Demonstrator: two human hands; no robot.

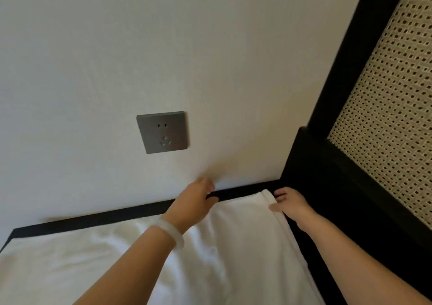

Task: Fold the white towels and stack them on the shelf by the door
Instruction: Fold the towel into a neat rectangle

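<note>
A white towel (236, 248) lies in the lower frame on a dark surface (93, 218), stretching from its far edge toward the viewer. The right hand (291, 203) pinches its far right corner. The left hand (195, 203) curls at the far edge, its grip unclear.

Towel (233, 246): cut by the bottom edge; a middle strip hidden under the left forearm; layers not countable, white washed out.
Left hand (194, 201): fingertips blurred at the towel's far hem; grip or mere touch not to be told.
Right hand (289, 201): blurred at the towel's far corner; pinch or mere touch not to be told.
Bracelet (168, 232): blurred; underside hidden by the wrist.
Forearms (131, 265): both cut by the bottom edge.
Ledge (93, 218): mostly covered by the towel; cut by the left edge.
Cane panel (385, 94): cut by the top and right edges.
Socket (162, 132): markings too small to read.
</note>
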